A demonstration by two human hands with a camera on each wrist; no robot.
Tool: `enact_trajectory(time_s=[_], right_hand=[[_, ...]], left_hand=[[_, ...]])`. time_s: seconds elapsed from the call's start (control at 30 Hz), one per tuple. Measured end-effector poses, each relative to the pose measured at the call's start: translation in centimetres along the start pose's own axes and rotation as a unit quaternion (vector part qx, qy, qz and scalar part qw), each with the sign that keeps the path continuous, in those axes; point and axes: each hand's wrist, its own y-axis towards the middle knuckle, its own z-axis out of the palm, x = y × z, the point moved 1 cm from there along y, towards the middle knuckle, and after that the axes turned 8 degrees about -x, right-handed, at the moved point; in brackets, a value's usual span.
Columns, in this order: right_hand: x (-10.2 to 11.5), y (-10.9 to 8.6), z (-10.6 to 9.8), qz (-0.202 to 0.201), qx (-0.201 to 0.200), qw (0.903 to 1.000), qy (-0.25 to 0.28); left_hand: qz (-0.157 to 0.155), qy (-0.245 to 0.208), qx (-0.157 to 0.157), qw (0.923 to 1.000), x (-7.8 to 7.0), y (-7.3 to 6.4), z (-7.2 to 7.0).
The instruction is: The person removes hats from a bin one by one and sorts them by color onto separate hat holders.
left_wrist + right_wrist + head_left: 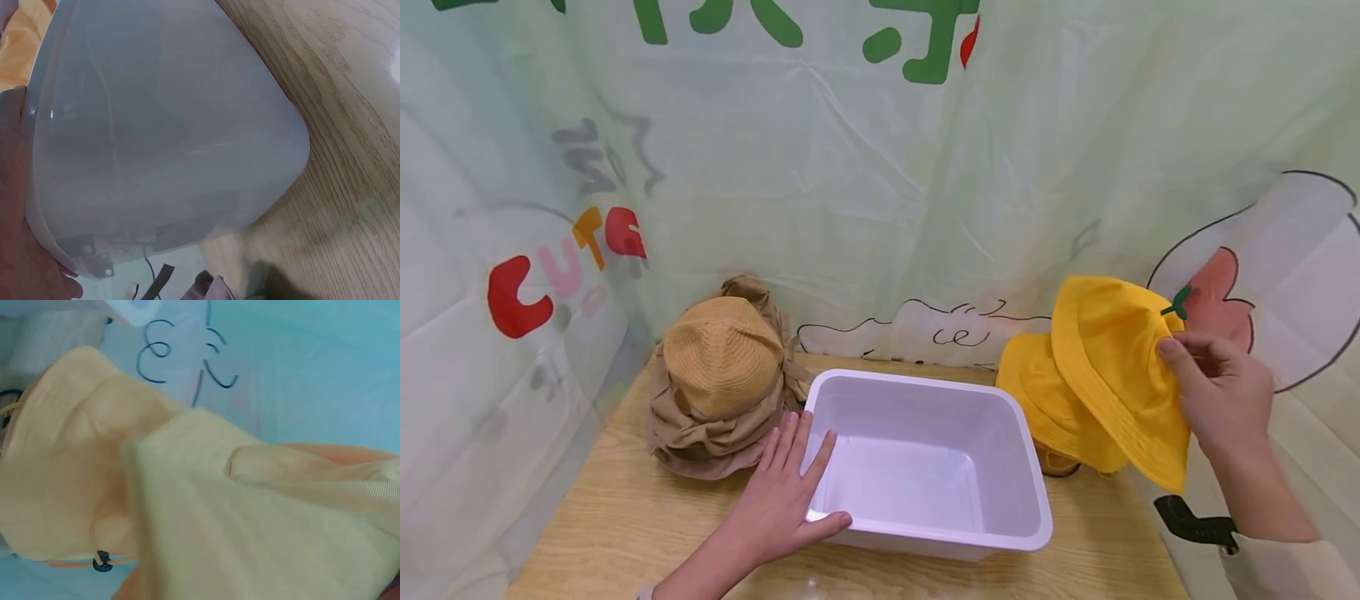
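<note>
My right hand [1228, 396] pinches a yellow bucket hat [1120, 358] by its crown, near a small green sprout [1180, 302] on top. The hat hangs tilted, its brim toward the left. Behind and below it sits another yellow hat [1045, 400], which the held hat overlaps. My left hand [782, 504] rests on the left rim of a white plastic tub [902, 483], fingers straight and spread. The tub holds nothing. In the left wrist view the tub's outer wall [169, 125] fills much of the frame. The held hat [262, 525] looks blurred in the right wrist view.
A stack of hats stands left of the tub, with a tan knitted hat [722, 354] above brown cloth ones [707, 446]. Under everything is a wooden table [617, 533]. A printed curtain [880, 208] hangs along the back and sides.
</note>
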Motion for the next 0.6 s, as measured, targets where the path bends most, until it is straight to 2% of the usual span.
enact_trajectory(time_s=[0.13,0.27,0.43,0.6], right_hand=[[-0.7,0.3,0.4,-0.033,-0.008,0.9966,-0.075],[-1.9,1.3,0.7,-0.049,-0.014,0.9926,-0.11],[-3.9,2.5,1.0,-0.043,0.024,0.9892,-0.138],[-5.4,2.6,1.9,-0.041,0.053,0.985,-0.159]], left_hand=[[0.003,0.0,0.0,1.0,0.0,0.1,-0.1],[0.005,0.005,-0.005,1.0,0.0,0.1,0.0],[0.001,0.0,-0.003,1.0,0.0,0.1,0.1],[0.0,-0.003,-0.002,1.0,0.0,0.1,0.0]])
